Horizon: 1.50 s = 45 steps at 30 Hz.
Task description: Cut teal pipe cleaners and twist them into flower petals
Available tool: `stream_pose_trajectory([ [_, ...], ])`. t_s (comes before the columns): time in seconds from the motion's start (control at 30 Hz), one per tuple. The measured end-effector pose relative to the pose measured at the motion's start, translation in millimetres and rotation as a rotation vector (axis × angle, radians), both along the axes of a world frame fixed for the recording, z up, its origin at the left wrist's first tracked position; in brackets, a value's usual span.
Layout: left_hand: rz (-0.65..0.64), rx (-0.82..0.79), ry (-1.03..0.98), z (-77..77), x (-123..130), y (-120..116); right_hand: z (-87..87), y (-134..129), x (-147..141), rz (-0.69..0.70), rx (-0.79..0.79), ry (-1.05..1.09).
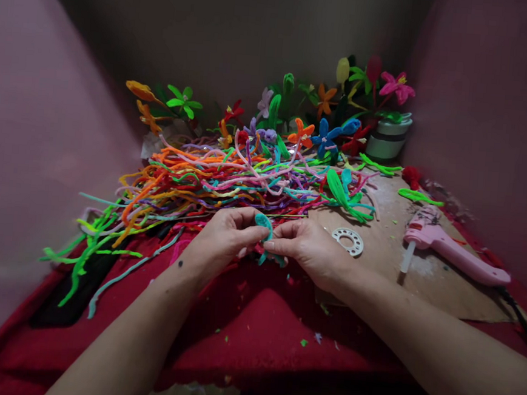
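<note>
A teal pipe cleaner (265, 224), bent into a curled shape, is pinched between my two hands above the near edge of the pile. My left hand (236, 232) grips its left side between thumb and fingers. From the right, my right hand (300, 244) pinches the same piece, with short teal ends poking out below the fingers. Part of the piece is hidden behind my fingertips. Just beyond both hands spreads a heap of many-coloured pipe cleaners (191, 183).
A pink hot glue gun (460, 246) lies on a cardboard sheet (442, 297) at right, near a white ring with holes (350, 242). Pipe-cleaner flowers (325, 135) and a small pot (388, 139) stand at the back. Scraps dot the red cloth (272, 320).
</note>
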State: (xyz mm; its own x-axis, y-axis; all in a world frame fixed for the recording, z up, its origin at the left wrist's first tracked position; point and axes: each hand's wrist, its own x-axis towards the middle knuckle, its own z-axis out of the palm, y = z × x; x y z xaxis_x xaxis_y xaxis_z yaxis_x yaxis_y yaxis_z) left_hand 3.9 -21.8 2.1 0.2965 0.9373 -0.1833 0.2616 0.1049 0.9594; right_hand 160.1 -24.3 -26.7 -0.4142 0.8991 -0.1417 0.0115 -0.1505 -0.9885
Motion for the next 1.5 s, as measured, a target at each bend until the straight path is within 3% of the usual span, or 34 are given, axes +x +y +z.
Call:
stream_pose_trajectory([
  [0.4, 0.025, 0.018, 0.138, 3.1, 2.8, -1.2, -4.2, -0.4, -3.0, -0.051, 0.006, -0.051],
  [0.87, -0.012, -0.061, 0.072, 0.2, 0.4, 0.5, -1.9, -0.5, -1.1, -0.033, 0.046, -0.11],
  [0.97, -0.037, -0.039, 0.042, 2.7, 1.0, -0.9, -4.2, 0.2, -0.9, -0.054, 0.047, -0.058],
  [1.1, 0.038, 0.043, 0.106, 2.2, 4.9, -4.5, -5.2, -1.1, -0.9, -0.049, 0.072, -0.05],
  [1.37, 0.075, 0.208, 0.223, -4.4, 7.5, -6.5, -0.8, -4.4, -3.2, -0.073, 0.185, -0.311],
  [1.5, 0.097, 0.183, 0.2, -4.4, 9.3, -8.0, 0.9, -5.8, -4.2, -0.05, 0.228, -0.366],
])
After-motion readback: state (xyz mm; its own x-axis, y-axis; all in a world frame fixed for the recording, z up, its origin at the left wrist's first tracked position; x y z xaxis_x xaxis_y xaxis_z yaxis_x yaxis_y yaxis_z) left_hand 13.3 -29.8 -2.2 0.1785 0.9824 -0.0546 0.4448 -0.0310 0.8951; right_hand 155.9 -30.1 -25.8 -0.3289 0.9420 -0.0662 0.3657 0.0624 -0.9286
